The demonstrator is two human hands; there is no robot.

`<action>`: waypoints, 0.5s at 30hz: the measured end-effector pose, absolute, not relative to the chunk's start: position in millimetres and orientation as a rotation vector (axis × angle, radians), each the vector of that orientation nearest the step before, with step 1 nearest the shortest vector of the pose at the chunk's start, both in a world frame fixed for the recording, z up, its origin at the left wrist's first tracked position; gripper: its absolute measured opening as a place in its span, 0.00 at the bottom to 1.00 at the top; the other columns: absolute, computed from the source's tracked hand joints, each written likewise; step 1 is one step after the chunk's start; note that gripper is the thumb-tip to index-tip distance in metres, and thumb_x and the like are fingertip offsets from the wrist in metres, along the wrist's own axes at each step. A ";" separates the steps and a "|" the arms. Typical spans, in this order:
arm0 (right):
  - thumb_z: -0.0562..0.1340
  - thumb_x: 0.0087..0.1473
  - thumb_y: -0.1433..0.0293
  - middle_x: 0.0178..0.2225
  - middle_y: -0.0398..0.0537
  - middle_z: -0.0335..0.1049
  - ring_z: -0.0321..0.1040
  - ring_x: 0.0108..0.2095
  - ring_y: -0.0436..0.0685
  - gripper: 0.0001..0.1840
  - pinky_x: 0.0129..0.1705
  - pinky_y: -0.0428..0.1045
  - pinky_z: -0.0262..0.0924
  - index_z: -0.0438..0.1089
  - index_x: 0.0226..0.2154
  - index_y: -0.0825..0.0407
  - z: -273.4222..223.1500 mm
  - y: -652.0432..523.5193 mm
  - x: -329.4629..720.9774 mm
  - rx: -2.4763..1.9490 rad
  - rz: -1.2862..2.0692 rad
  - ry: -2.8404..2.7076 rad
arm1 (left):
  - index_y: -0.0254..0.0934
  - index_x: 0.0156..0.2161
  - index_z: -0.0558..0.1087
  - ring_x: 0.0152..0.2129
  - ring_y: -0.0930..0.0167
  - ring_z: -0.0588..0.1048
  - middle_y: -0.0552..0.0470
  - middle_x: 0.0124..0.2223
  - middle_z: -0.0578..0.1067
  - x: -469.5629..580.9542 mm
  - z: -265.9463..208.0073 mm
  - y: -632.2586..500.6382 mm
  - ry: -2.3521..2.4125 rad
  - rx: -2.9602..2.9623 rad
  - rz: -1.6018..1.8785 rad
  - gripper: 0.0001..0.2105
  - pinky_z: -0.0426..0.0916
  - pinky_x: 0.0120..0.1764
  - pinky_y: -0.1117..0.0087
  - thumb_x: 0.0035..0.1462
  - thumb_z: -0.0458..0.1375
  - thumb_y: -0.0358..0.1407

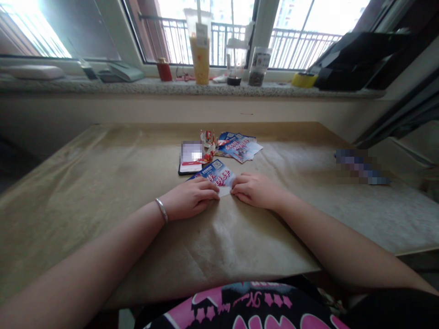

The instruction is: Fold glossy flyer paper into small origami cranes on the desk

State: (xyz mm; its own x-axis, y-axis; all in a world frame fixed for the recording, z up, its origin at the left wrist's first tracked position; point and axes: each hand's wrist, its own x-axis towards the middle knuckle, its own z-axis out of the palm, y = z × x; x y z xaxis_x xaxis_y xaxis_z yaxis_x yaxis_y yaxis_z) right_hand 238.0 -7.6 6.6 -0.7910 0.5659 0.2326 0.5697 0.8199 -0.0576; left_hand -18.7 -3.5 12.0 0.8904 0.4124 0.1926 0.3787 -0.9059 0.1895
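A blue printed flyer (216, 173) with pink lettering and a QR code lies on the table in front of me, and its near corner is folded up to show white. My left hand (192, 196), with a silver bracelet at the wrist, has its fingers closed on the left side of that flyer. On the opposite edge, my right hand (255, 189) pinches the paper between thumb and fingers. Just beyond the left hand lies a phone (191, 168) with its screen lit. Red and white folded paper pieces (208, 137) sit beside the phone.
Several more blue flyers (242, 148) are fanned out behind the one in my hands. A blurred bluish item (360, 167) lies at the table's right. Along the windowsill (137, 89) stand a tall yellow drink cup (201, 59), a jar (259, 66) and a black bag (350, 59).
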 end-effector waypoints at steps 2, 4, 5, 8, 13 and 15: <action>0.56 0.57 0.71 0.37 0.50 0.74 0.67 0.37 0.55 0.11 0.38 0.49 0.59 0.76 0.35 0.52 6.3 -7.4 238.0 -0.872 -0.024 -2.765 | 0.38 0.43 0.74 0.45 0.66 0.69 0.48 0.49 0.73 -19.8 12.9 -3.1 0.610 2.905 0.331 0.14 0.64 0.52 0.60 0.57 0.48 0.26; 0.57 0.57 0.71 0.37 0.50 0.74 0.67 0.36 0.55 0.11 0.37 0.48 0.59 0.76 0.34 0.52 6.1 -7.2 238.2 -0.874 -0.028 -2.764 | 0.38 0.42 0.74 0.45 0.66 0.70 0.48 0.48 0.74 -20.5 13.9 -3.1 0.611 2.894 0.324 0.14 0.64 0.52 0.60 0.56 0.48 0.25; 0.57 0.57 0.71 0.37 0.50 0.74 0.67 0.36 0.55 0.11 0.37 0.48 0.59 0.76 0.34 0.52 6.1 -7.2 238.3 -0.877 -0.032 -2.762 | 0.38 0.41 0.74 0.45 0.66 0.70 0.49 0.48 0.74 -20.8 14.3 -3.1 0.613 2.887 0.325 0.14 0.63 0.53 0.60 0.56 0.48 0.25; 0.57 0.57 0.71 0.37 0.50 0.74 0.67 0.36 0.55 0.11 0.36 0.48 0.58 0.76 0.35 0.51 6.0 -7.3 238.9 -0.886 -0.043 -2.759 | 0.38 0.41 0.74 0.45 0.66 0.70 0.49 0.49 0.74 -21.7 15.3 -2.9 0.612 2.875 0.320 0.14 0.63 0.53 0.59 0.55 0.48 0.25; 0.57 0.57 0.71 0.37 0.49 0.74 0.67 0.36 0.55 0.10 0.36 0.48 0.58 0.75 0.34 0.51 4.2 -7.0 240.1 -0.875 -0.043 -2.753 | 0.39 0.40 0.75 0.46 0.66 0.70 0.49 0.49 0.74 -23.1 15.2 -1.7 0.606 2.870 0.321 0.15 0.64 0.53 0.60 0.55 0.48 0.24; 0.57 0.57 0.71 0.36 0.50 0.74 0.66 0.36 0.54 0.10 0.36 0.48 0.58 0.75 0.34 0.51 3.6 -6.6 240.7 -0.865 -0.034 -2.748 | 0.39 0.40 0.75 0.46 0.66 0.71 0.49 0.48 0.74 -23.5 14.7 -1.1 0.598 2.864 0.323 0.15 0.64 0.53 0.61 0.55 0.48 0.24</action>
State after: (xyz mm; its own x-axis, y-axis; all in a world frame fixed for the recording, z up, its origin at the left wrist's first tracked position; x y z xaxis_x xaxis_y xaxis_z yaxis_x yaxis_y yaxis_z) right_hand 240.7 -6.6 3.6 -0.7892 0.5598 0.2524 0.5659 0.8226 -0.0550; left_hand -23.5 -1.1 14.7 0.8943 0.4134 0.1711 0.3702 -0.8985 0.2359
